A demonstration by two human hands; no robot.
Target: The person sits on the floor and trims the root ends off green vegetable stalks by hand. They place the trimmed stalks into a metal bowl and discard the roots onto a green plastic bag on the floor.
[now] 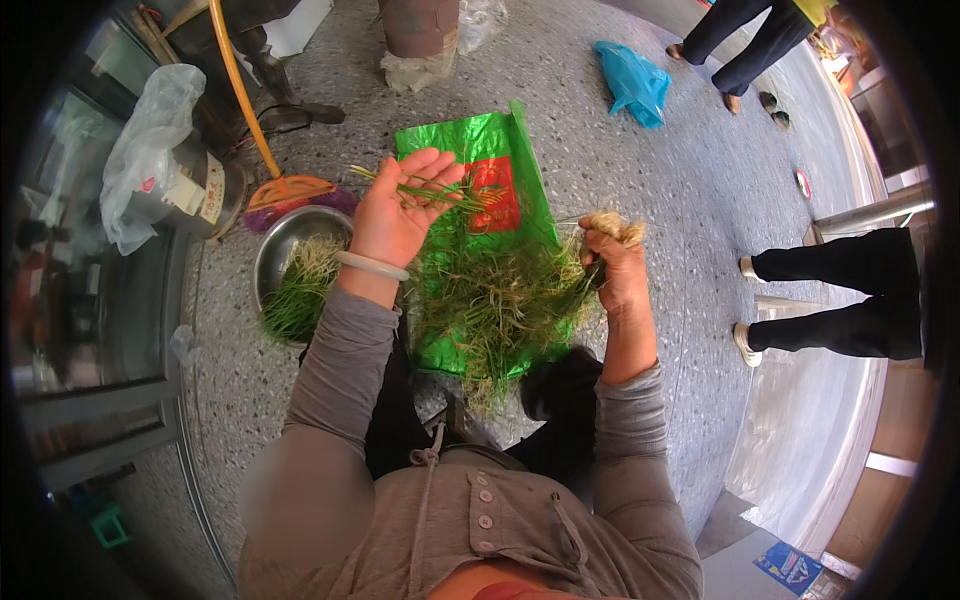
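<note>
My left hand (409, 199) is palm up with its fingers loosely spread, and a few thin green stalks (442, 193) lie across the palm under the thumb. Clenched around a bunch of green stems with pale, root-like ends (615, 227) is my right hand (615, 262). Between the hands, a tangled heap of green stalks and straw-coloured bits (499, 292) covers the lower part of a flat green plastic sack (442, 139) with a red printed patch. At the left, a round steel bowl (264, 259) holds green stalks with whitish ends (300, 296).
An orange-handled broom (289, 193) stands behind the bowl, beside a metal bucket (225, 187) with a clear plastic bag (154, 142). A blue plastic bag (636, 84) lies on the speckled floor. One person (832, 292) stands right, another (750, 45) upper right; a person's shoe (300, 115) shows upper left.
</note>
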